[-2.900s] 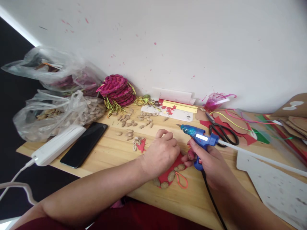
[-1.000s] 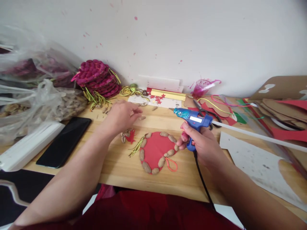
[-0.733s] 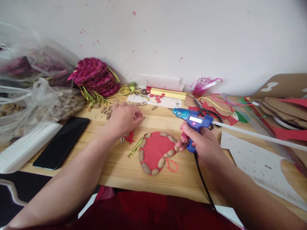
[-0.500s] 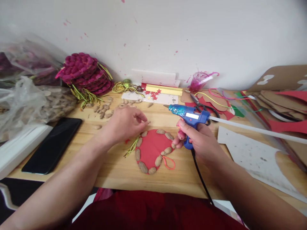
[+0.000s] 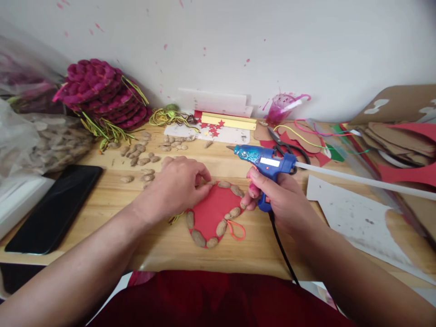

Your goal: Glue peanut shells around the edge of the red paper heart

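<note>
Left hand (image 5: 177, 185), loosely curled, grip unclear, now over the red heart (image 5: 214, 206), previously beside it

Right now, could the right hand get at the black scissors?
Probably not without freeing itself first: the right hand grips the blue glue gun, whose back end partly hides the scissors in this view.

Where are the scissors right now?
Head view, right of centre: the scissors lie over red scraps, just behind the blue glue gun held in the right hand.
</note>
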`<state>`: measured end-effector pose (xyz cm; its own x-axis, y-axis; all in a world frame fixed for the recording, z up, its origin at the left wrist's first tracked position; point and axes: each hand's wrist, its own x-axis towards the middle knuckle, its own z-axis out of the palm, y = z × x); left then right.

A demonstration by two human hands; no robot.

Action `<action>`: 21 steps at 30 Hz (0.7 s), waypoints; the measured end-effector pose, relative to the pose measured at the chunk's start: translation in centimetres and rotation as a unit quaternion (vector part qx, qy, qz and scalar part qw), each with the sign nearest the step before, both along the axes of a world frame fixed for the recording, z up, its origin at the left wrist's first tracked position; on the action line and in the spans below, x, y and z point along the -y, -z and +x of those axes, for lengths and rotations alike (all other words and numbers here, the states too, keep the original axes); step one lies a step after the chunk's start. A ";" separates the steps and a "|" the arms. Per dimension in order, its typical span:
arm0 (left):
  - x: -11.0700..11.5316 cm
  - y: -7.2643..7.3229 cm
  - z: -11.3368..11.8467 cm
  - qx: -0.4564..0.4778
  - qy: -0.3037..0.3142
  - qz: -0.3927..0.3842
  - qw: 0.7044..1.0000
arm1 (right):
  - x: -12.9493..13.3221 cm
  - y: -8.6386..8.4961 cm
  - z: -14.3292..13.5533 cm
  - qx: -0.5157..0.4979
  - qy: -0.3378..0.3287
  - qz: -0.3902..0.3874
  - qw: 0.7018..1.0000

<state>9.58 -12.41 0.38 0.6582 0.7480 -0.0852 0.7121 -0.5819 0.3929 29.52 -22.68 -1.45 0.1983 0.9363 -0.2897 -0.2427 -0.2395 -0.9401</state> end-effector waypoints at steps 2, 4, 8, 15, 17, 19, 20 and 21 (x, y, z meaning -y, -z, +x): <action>0.0 0.0 0.1 0.003 0.002 0.000 1.000 | 0.0 0.0 0.0 0.000 0.001 -0.001 1.000; 0.0 0.1 0.1 0.001 0.001 0.000 1.000 | 0.1 -0.1 0.0 0.003 0.003 -0.001 1.000; -0.3 0.1 -0.2 -0.002 0.005 -0.008 1.000 | 0.1 -0.2 0.0 0.011 0.003 -0.005 1.000; -1.6 0.3 -1.5 0.059 -0.003 0.047 0.997 | 0.0 -0.1 0.0 0.013 0.005 -0.010 1.000; -1.7 0.3 -1.6 0.064 0.012 0.054 0.996 | 0.0 -0.1 0.1 0.013 0.005 -0.010 1.000; -1.6 0.4 -1.5 0.063 0.030 0.036 0.997 | 0.1 -0.1 0.0 0.010 0.001 -0.012 1.000; -1.5 0.4 -1.4 0.060 0.037 0.027 0.997 | 0.1 -0.1 0.0 0.007 -0.004 -0.014 1.000; -1.3 0.4 -1.3 0.056 0.040 0.020 0.997 | 0.1 0.0 0.0 0.003 -0.010 -0.017 1.000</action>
<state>8.27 -11.07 -0.01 0.7202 0.6934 0.0218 0.6151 -0.6528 0.4421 29.47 -22.76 -1.43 0.1813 0.9296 -0.3210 -0.2327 -0.2766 -0.9324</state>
